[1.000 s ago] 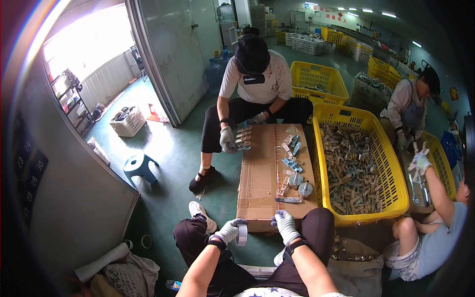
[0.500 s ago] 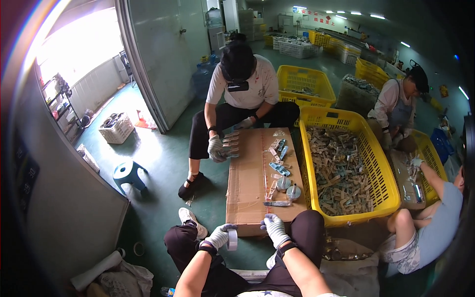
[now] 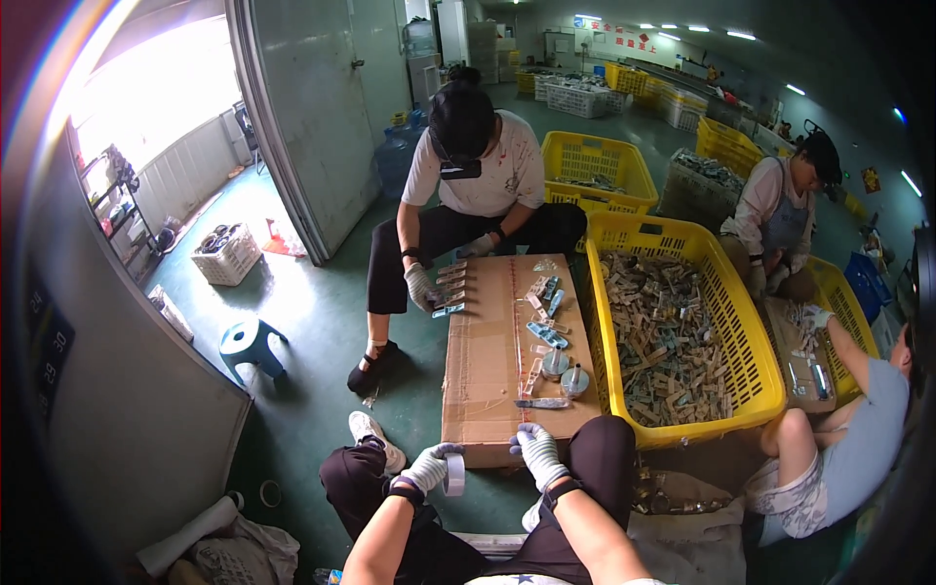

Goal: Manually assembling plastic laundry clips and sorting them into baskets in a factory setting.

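Observation:
My left hand (image 3: 425, 470), in a striped work glove, is closed on a roll of tape (image 3: 454, 475) at the near edge of a cardboard box (image 3: 483, 380). My right hand (image 3: 539, 456), gloved too, has its fingers pinched together at the box's near right corner; whatever is between them is too small to make out. Just beyond it lies a knife-like tool (image 3: 542, 403). Two round clear containers (image 3: 574, 381) and several blue and pale flat plastic pieces (image 3: 547, 334) are on the box's right side.
Opposite me sits a person (image 3: 473, 175) with gloved hands at a row of flat pieces (image 3: 452, 289). A yellow crate (image 3: 736, 336) full of small parts stands right of the box. Two more people work farther right. A blue stool (image 3: 251, 348) stands at left.
The opposite person's hand has shifted slightly at the row, where a light blue piece now shows at the near end. My hands keep nearly the same pose.

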`<state>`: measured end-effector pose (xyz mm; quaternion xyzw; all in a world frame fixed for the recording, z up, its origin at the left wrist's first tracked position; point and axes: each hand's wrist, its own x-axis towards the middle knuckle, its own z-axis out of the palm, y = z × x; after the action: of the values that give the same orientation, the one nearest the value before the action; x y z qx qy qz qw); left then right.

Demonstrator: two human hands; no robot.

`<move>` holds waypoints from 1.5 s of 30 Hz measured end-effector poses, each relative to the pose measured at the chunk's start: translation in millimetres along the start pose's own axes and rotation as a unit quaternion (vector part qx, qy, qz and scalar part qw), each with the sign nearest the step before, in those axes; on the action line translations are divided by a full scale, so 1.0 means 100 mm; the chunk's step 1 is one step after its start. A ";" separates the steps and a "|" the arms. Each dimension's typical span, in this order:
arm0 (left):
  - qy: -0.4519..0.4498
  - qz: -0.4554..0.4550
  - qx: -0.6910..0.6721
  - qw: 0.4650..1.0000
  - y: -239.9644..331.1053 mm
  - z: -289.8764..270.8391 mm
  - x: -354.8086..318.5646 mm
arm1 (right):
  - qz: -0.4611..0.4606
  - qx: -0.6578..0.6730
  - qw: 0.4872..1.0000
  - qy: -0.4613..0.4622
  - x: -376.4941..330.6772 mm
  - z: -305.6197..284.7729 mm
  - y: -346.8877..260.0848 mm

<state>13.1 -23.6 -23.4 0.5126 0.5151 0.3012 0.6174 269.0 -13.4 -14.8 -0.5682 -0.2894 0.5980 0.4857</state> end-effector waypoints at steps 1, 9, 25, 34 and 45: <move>0.003 -0.006 0.003 1.000 0.00 0.01 0.01 | 0.001 0.004 1.000 -0.003 0.01 -0.02 0.01; 0.000 -0.028 -0.033 0.999 -0.06 0.00 0.06 | -0.007 -0.007 1.000 -0.002 0.00 -0.02 -0.01; 0.007 -0.021 -0.034 0.999 -0.07 -0.01 0.03 | -0.003 -0.012 1.000 -0.003 -0.03 0.01 -0.04; 0.010 -0.004 -0.030 0.999 -0.10 -0.02 0.03 | -0.003 -0.002 1.000 -0.004 -0.05 0.02 -0.04; 0.005 -0.017 -0.042 0.999 -0.09 -0.02 0.04 | 0.002 0.002 1.000 -0.002 -0.03 0.01 -0.02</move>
<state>11.3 -21.7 -33.2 0.4756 0.5136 0.3144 0.6412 268.1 -14.6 -11.5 -0.5667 -0.2878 0.6004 0.4852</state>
